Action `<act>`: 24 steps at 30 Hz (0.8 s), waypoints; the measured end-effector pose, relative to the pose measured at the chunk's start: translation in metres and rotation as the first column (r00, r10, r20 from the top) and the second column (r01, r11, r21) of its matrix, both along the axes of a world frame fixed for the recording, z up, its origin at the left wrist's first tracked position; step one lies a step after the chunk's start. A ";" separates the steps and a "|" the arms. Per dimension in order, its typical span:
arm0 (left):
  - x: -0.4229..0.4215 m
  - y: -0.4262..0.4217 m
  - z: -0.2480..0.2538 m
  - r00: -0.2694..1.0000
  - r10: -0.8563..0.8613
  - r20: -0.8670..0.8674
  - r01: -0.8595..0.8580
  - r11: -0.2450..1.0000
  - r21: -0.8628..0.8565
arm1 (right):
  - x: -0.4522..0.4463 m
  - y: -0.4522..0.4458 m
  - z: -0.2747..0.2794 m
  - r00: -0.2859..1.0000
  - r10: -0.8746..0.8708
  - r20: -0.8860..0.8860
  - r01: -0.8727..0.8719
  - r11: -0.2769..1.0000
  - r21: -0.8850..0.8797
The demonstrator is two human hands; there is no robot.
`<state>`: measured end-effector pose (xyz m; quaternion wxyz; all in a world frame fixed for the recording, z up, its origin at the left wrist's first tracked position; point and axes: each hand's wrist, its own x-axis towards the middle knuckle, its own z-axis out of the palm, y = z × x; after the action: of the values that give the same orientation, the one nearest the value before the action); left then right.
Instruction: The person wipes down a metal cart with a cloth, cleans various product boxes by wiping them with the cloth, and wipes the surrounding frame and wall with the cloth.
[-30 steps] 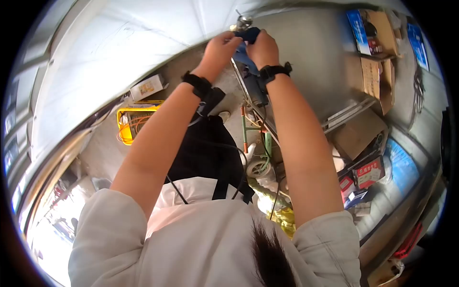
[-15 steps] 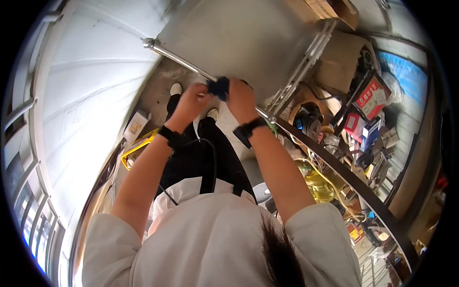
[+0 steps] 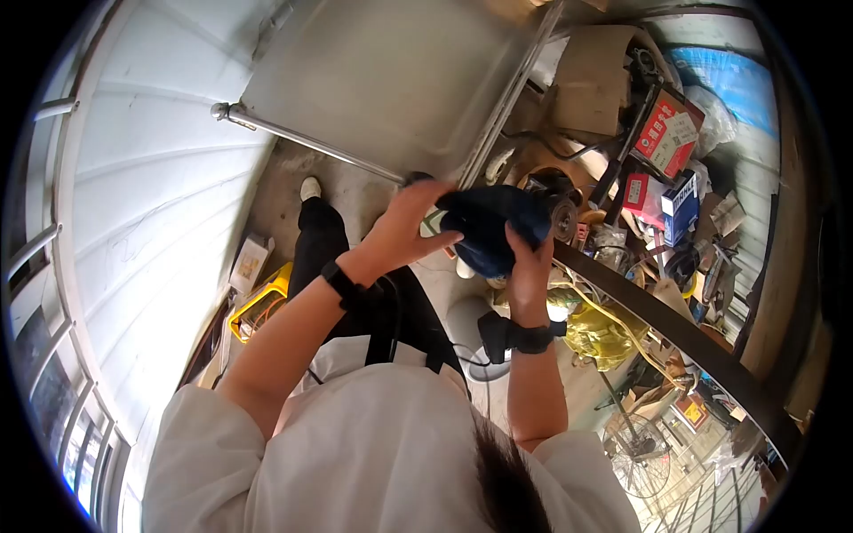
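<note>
A dark blue cloth (image 3: 490, 226), bunched and partly opened out, is between my two hands in front of my body. My right hand (image 3: 530, 271) grips its right side, the thumb lying over the fabric and the other fingers hidden behind it. At the left edge of the cloth, my left hand (image 3: 410, 226) has its thumb on the near side and its fingers, partly blurred, along the upper edge. Just beyond my hands stands a metal cart or table top (image 3: 382, 84) with a shiny tubular rail (image 3: 311, 147) along its near side.
A dark metal beam (image 3: 657, 333) runs diagonally on the right. Beyond it lie a red box (image 3: 666, 133), a blue box (image 3: 681, 206), cardboard and many parts. A yellow container (image 3: 262, 304) sits on the floor at left, near a white corrugated wall (image 3: 164, 178).
Both hands have moved right, away from the rail, bringing the cloth along. The cloth has spread from a small bundle into a larger piece. My view has shifted, too.
</note>
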<state>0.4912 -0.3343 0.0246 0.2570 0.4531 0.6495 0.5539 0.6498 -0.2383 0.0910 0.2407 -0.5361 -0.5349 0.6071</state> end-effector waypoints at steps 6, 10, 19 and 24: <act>-0.004 0.034 0.005 0.989 0.031 0.142 -0.007 0.986 -0.166 | -0.024 0.030 0.010 0.934 -0.347 -0.090 0.345 0.938 -0.030; -0.025 0.057 0.002 0.993 0.116 0.003 -0.115 0.986 -0.121 | -0.040 0.082 -0.052 0.947 -0.321 0.021 0.315 0.938 0.146; -0.100 0.012 -0.042 0.919 0.194 -0.344 -0.289 0.924 -0.250 | -0.120 0.175 -0.149 0.696 0.069 0.715 -0.140 0.989 0.040; -0.126 0.016 -0.075 0.797 0.164 -0.581 -0.416 0.847 -0.331 | -0.131 0.236 -0.172 0.666 0.029 0.745 -0.166 0.980 0.111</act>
<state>0.3653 -0.3179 -0.0501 0.0724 0.4094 0.8662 0.2772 0.5184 -0.0020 -0.0814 0.0151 -0.6840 -0.6639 0.3021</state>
